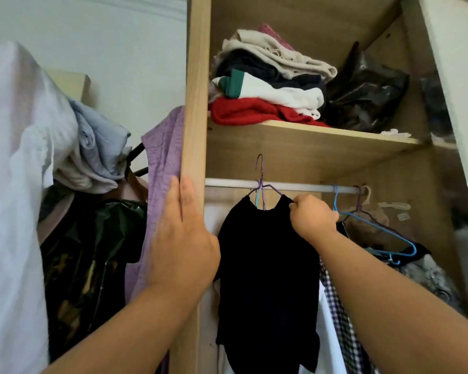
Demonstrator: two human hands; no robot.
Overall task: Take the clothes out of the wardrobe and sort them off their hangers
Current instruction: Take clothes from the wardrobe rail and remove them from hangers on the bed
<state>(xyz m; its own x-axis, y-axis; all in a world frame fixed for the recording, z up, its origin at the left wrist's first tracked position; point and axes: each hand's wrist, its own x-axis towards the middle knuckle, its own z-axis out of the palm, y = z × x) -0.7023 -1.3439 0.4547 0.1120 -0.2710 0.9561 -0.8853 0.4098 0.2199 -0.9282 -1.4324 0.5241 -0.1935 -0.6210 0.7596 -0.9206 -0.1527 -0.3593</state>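
1. the left hand (183, 236) lies flat, fingers straight, against the front edge of the wardrobe (196, 90) at its left side panel.
2. the right hand (314, 215) has its fingers curled, pinching the right shoulder of a black top (268, 279).
3. the black top hangs on a purple hanger (260, 182) toward the left of the rail (303, 187); the hanger's hook stands up above the rail.
4. a blue hanger (377, 226) hangs near the rail's right end, and a checked garment (338, 306) is just right of the black top.
5. on the shelf (308, 136) above, folded clothes (268, 87) sit left and a black bag (368, 95) right.
6. a lilac cloth (162, 163) hangs outside the wardrobe, just left of the left hand.
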